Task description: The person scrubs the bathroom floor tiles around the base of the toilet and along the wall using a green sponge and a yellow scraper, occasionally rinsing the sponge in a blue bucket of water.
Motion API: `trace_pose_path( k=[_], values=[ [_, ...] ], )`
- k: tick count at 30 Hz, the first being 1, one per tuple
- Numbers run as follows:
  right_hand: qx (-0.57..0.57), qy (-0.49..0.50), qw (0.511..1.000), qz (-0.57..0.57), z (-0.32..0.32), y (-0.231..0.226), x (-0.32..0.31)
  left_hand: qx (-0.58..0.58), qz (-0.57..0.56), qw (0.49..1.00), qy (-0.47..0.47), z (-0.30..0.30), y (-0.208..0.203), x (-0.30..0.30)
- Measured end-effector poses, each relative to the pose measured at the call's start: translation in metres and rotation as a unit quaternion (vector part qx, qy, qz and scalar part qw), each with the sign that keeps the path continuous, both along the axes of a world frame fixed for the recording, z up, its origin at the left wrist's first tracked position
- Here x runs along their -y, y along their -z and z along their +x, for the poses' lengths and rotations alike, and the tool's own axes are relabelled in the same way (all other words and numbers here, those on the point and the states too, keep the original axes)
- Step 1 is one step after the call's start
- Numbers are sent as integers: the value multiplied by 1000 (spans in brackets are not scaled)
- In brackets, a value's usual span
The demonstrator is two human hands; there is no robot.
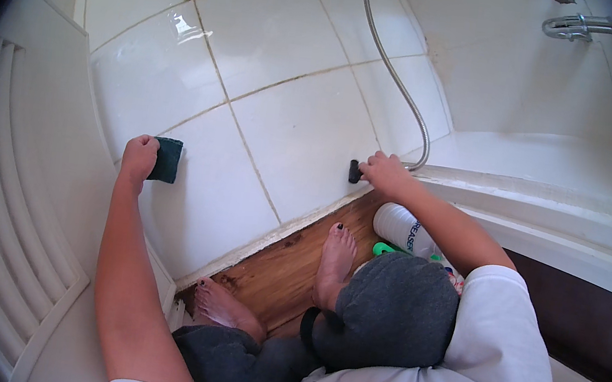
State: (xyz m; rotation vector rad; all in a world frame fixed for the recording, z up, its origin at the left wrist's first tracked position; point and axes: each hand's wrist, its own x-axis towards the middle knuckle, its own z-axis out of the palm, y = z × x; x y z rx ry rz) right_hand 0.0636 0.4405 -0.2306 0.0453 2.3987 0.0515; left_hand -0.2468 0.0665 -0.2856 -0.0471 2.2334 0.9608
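Observation:
My left hand (139,159) is closed around the edge of a dark green scouring pad (167,160), at the left side of the white tiled floor (298,132). The pad hangs from the fingers, and I cannot tell whether it touches the tiles. Near the raised edge on the right, my right hand (388,175) has its fingers closed on a small hand sprayer with a black head (355,171). A flexible metal hose (401,87) runs down to this hand; the joint between hose and sprayer is hidden by the fingers.
A white plastic bottle (398,228) and a green item (383,248) lie by my knee on the wooden floor (276,268). At left stands a slatted white door (18,207). A chrome fixture (586,27) sits on the right wall. Water shines on the far tiles.

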Motion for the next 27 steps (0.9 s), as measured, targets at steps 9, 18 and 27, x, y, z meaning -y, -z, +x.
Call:
trace_pose_path(
  k=[9, 18, 27],
  values=[
    [270, 36, 962, 32, -24, -39, -89, -18, -8, 1000, 22, 0, 10, 3],
    [196, 238, 948, 73, -38, -73, -165, -26, -42, 998, 42, -1, 10, 4],
    [122, 279, 939, 162, -34, -94, -180, -12, -30, 999, 32, 0, 14, 7]
  ],
)
